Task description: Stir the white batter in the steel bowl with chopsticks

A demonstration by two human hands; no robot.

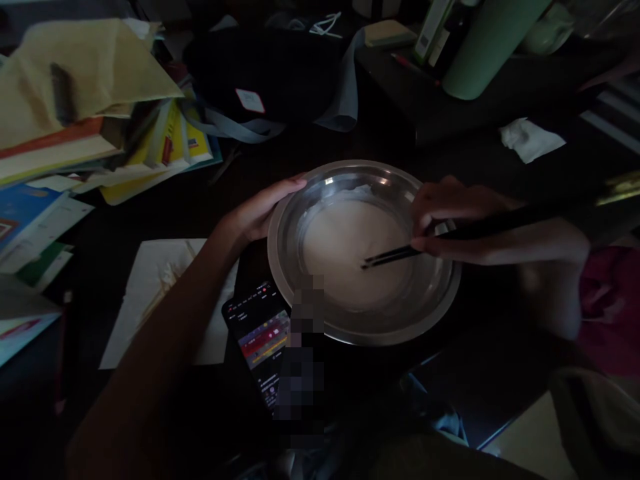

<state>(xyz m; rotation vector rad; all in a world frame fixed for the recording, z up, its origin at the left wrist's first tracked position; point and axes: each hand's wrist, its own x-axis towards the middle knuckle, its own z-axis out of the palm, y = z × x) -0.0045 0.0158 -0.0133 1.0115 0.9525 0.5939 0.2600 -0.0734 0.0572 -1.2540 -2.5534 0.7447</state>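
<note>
A wide metal bowl [390, 335] stands on the dark table with a pale, whitish batter-like mixture [345, 247] in it. My left hand [267, 205] grips the bowl's left rim, with the fingers partly hidden behind the wall. Over the right side of the bowl, my right hand [450, 217] is closed around a pair of black chopsticks [395, 255]. Their tips touch or dip into the mixture near its middle; the exact depth is unclear. The chopsticks' far ends, gold-patterned, point up to the right.
A lit phone [255, 340] lies left of the bowl, beside a white paper [150, 280] with thin sticks. Books [165, 140] pile up at the left. A black bag [280, 73] sits behind, and a green bottle [490, 53] and crumpled tissue [533, 139] at the right.
</note>
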